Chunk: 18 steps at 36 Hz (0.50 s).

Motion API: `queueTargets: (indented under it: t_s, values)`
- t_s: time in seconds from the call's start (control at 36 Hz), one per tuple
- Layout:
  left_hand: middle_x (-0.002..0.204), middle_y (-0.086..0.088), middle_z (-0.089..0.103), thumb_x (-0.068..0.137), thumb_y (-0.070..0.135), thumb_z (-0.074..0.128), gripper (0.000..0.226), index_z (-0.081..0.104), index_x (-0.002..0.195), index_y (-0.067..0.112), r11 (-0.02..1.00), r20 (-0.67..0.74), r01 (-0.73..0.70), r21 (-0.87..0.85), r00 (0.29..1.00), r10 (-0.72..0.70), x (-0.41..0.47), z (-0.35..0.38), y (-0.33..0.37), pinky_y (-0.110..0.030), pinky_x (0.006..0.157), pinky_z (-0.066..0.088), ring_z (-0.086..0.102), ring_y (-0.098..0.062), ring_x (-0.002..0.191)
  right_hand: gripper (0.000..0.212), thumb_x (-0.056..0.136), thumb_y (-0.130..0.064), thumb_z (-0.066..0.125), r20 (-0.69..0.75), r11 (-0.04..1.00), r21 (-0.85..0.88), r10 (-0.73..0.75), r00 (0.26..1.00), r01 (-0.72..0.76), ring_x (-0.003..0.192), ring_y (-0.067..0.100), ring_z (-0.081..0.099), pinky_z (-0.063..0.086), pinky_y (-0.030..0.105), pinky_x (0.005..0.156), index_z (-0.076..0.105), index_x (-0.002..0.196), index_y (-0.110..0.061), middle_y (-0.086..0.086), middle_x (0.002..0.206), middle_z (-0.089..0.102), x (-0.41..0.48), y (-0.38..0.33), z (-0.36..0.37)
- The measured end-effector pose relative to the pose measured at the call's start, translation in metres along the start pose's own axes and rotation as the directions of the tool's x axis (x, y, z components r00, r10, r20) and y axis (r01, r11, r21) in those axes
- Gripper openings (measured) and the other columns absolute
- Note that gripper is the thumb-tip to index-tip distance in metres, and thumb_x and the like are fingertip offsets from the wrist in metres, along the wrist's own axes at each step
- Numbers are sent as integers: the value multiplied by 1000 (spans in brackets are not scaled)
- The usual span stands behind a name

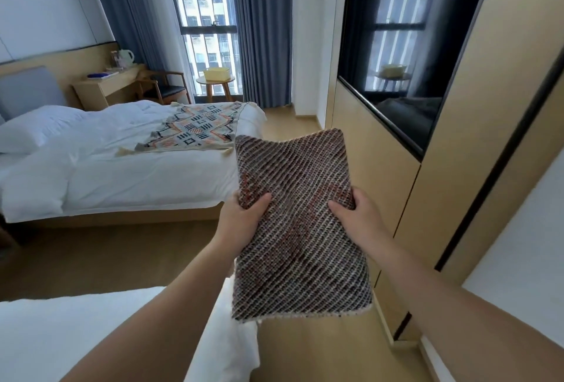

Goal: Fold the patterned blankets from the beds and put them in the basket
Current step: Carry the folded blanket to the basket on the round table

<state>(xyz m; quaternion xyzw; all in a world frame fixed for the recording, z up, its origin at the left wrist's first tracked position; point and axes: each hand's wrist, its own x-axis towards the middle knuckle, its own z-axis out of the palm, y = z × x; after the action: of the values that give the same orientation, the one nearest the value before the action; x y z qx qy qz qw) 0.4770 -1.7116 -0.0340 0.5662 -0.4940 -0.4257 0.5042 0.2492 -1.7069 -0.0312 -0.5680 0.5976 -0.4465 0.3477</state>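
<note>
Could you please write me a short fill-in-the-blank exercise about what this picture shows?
1. The folded woven blanket is held by ____ hands.
2. The geometric-patterned blanket lies spread on the far ____.
3. The yellow basket stands on a small round ____ by the window.
4. The left hand and right hand grip the blanket at opposite ____.

Missing words: both; bed; table; sides
</note>
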Motion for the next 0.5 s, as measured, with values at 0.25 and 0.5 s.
queueTargets:
  t_s: [0.25, 0.5]
  values:
    - [100, 4, 72, 82, 40, 72, 40, 61, 114, 19, 999, -9, -13, 49, 1000, 14, 106, 12, 5, -38, 83, 56, 69, -13, 87, 37, 93, -28, 61, -40, 1000, -9, 24, 999, -24, 97, 11, 60, 46, 26, 81, 53, 129, -18, -6, 114, 62, 109, 1, 23]
    - [103, 1, 71, 82, 42, 70, 43, 58, 115, 18, 994, -19, -19, 110, 1000, 21, 229, 59, 10, -43, 87, 56, 69, -18, 91, 29, 95, -24, 58, -42, 998, 44, 38, 998, -36, 92, 13, 58, 45, 28, 82, 54, 122, -19, -6, 107, 59, 243, 23, 20]
